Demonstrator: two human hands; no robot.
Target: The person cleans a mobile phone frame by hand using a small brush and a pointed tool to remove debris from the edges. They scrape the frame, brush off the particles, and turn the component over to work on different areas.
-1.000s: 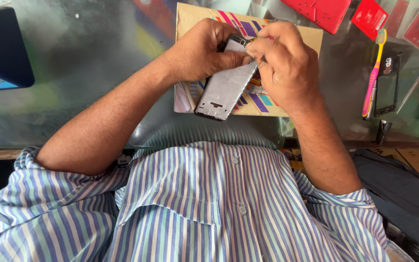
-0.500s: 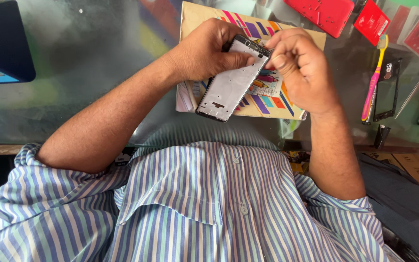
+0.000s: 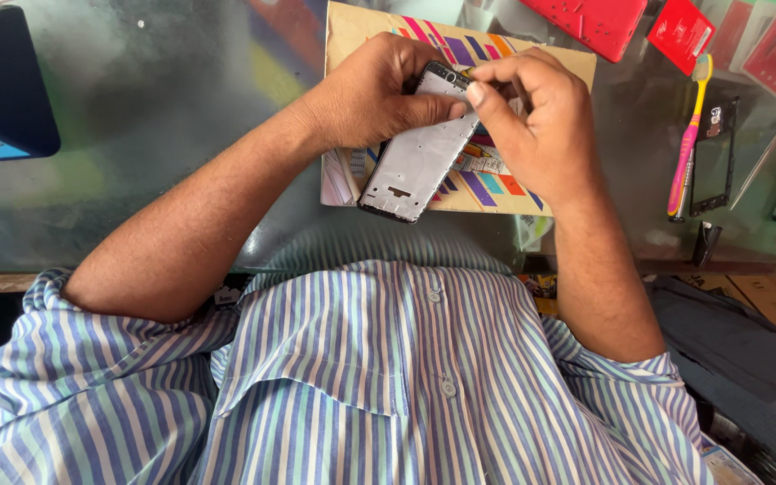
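Grey phone frame's (image 3: 415, 162) upper end hidden by fingers (image 3: 496, 85); flat red plastic cover (image 3: 599, 22) cut by top edge.

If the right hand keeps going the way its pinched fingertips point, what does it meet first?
The right hand points left at the top edge of the phone frame; just beyond is the left hand thumb. Contact looks already made, though depth is unclear.

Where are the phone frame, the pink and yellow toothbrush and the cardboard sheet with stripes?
phone frame (image 3: 410, 169): head view, on its grey inner plate.
toothbrush (image 3: 686, 153): head view, on its pink handle.
cardboard sheet (image 3: 352, 31): head view, on its bare top-left corner.
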